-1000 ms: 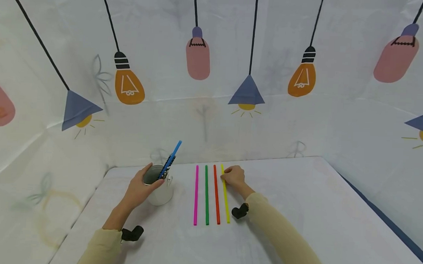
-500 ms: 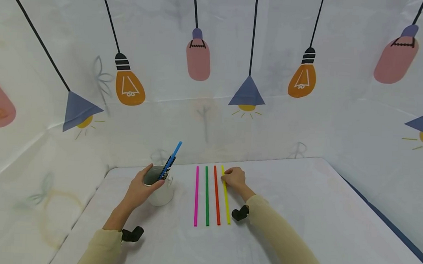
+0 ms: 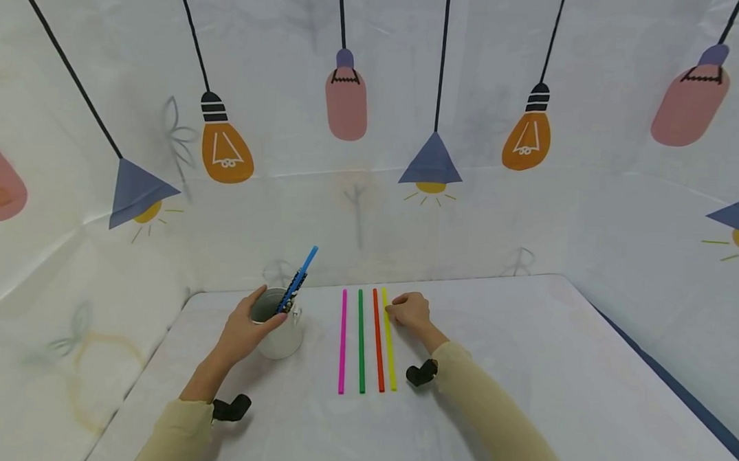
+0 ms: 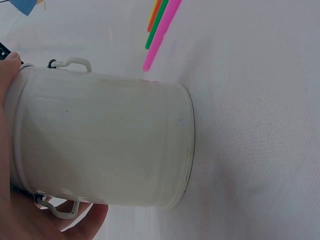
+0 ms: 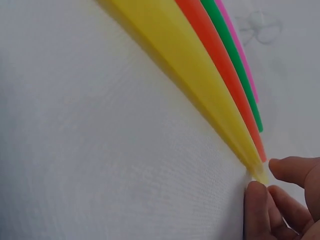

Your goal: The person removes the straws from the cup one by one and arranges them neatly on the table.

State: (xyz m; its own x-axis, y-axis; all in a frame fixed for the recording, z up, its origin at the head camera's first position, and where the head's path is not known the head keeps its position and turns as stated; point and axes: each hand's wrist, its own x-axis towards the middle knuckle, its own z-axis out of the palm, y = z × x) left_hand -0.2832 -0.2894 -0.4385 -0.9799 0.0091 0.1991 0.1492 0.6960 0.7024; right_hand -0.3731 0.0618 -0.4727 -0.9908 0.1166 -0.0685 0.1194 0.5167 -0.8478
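My left hand (image 3: 245, 329) holds the rim of a white metal bucket (image 3: 283, 342) standing on the table. In the left wrist view the bucket (image 4: 105, 137) shows looped side lugs. A blue straw (image 3: 307, 261) and a black-and-white patterned piece lean out of it. To its right, pink (image 3: 342, 346), green (image 3: 361, 347), orange-red (image 3: 378, 348) and yellow straws lie side by side. My right hand (image 3: 411, 311) is at the far end of the yellow straw (image 3: 390, 355). In the right wrist view, thumb and fingers (image 5: 257, 200) lightly pinch that end.
The white table (image 3: 573, 391) extends right and toward me. Behind it rises a white cloth wall (image 3: 370, 217) printed with hanging lamps, with further white panels at both sides. Each wrist wears a small black device (image 3: 232, 408).
The yellow straw has shifted slightly left, nearer the orange-red straw, with my right hand at its far end. My left hand and the bucket hold still.
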